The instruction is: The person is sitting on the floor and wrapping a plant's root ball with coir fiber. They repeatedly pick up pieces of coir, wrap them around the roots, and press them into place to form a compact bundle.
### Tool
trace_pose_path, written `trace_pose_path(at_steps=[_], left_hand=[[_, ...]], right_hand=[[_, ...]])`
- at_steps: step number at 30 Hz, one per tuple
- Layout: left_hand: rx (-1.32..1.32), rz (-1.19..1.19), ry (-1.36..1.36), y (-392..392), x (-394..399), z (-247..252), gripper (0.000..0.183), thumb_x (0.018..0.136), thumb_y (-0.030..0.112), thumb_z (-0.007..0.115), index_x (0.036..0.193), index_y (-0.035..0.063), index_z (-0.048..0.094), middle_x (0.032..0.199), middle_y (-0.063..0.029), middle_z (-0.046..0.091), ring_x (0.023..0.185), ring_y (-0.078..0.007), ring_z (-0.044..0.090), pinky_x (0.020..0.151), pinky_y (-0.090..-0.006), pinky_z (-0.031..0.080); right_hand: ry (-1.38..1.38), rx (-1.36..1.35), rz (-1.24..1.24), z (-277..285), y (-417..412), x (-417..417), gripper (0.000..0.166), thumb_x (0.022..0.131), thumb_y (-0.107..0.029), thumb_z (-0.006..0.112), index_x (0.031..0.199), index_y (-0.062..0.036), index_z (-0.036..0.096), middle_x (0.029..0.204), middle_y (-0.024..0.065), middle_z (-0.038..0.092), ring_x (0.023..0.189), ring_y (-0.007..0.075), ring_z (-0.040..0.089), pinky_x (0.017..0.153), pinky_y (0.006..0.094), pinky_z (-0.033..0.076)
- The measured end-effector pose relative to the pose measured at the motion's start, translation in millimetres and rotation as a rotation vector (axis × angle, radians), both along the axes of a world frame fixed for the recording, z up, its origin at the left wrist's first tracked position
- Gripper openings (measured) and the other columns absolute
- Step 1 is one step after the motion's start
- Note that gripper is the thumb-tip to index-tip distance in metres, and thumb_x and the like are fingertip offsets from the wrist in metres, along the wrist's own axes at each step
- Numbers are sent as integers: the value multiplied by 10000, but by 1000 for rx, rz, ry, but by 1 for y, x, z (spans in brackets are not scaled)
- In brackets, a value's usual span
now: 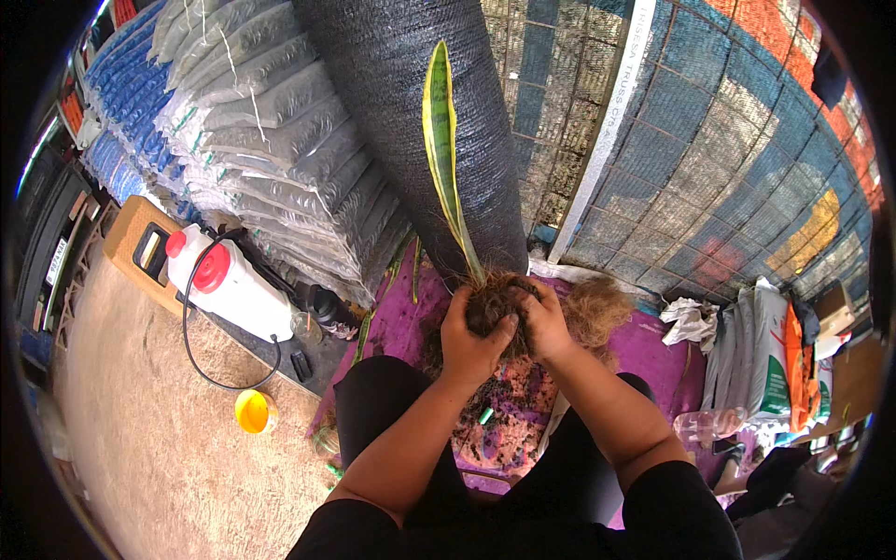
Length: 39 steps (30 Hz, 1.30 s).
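Note:
Between my two hands is the fibrous root ball (490, 308) of a snake plant. My left hand (470, 343) cups its left side, with the thumb across the front. My right hand (542, 316) grips its right side, fingers curled over the top. One upright leaf (441, 133), green with yellow edges, rises from the roots in front of a black mesh roll. A heap of brown coconut fibre (598, 311) lies just right of my hands. Dark loose soil (507, 420) is scattered on the purple sheet (637, 357) below.
To the left stand a white sprayer tank (238, 280) with a black hose, a yellow cup (255, 411) and stacked plastic bags (280, 133). The black mesh roll (434, 105) rises ahead. At right are filled sacks (766, 350), a clear plastic bottle (708, 424) and part of another person (777, 483).

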<state>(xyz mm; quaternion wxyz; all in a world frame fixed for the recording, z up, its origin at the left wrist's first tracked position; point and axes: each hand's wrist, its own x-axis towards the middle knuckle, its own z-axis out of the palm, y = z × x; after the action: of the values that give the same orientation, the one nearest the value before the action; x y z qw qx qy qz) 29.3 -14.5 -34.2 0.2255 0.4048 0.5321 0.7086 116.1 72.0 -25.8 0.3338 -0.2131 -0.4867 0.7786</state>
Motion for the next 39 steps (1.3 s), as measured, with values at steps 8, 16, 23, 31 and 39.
trace_pose_path(at_steps=[8, 16, 23, 31, 39], left_hand=[[132, -50, -323, 8, -3, 9, 555, 758, 264, 698, 1155, -5, 417, 1087, -99, 505, 1028, -183, 483, 910, -319, 381], [88, -10, -551, 12, -3, 4, 495, 848, 254, 569, 1237, 10, 384, 1161, -106, 481, 1057, -224, 472, 922, -346, 367], [60, 103, -343, 8, 7, 6, 289, 846, 163, 581, 1071, 5, 491, 976, -59, 552, 916, -126, 513, 809, -256, 414], [83, 2, -187, 8, -2, 8, 372, 894, 260, 467, 1158, -2, 460, 1103, -101, 509, 996, -186, 490, 893, -326, 379], [50, -208, -574, 8, -19, 2, 417, 945, 300, 287, 1204, 12, 443, 1151, -117, 508, 1047, -214, 502, 925, -340, 381]], right_hand=[[52, 119, -149, -3, -6, -6, 369, 876, -201, 517, 1173, 12, 468, 1081, 89, 552, 961, 162, 524, 840, 281, 417], [16, 100, 28, 19, -5, 4, 502, 886, -282, 500, 1288, -20, 350, 1228, 119, 447, 1145, 200, 403, 972, 325, 309], [97, -120, 60, -11, -6, -1, 504, 859, -275, 534, 1239, 30, 406, 1150, 126, 519, 1098, 209, 464, 946, 306, 347], [66, -155, 83, 4, -1, 1, 601, 830, -410, 557, 1246, -2, 412, 1210, 123, 474, 1136, 216, 426, 960, 334, 334], [-110, 258, 226, 23, -8, 14, 655, 806, -266, 637, 1308, -5, 305, 1266, 109, 411, 1192, 196, 346, 1012, 324, 248]])
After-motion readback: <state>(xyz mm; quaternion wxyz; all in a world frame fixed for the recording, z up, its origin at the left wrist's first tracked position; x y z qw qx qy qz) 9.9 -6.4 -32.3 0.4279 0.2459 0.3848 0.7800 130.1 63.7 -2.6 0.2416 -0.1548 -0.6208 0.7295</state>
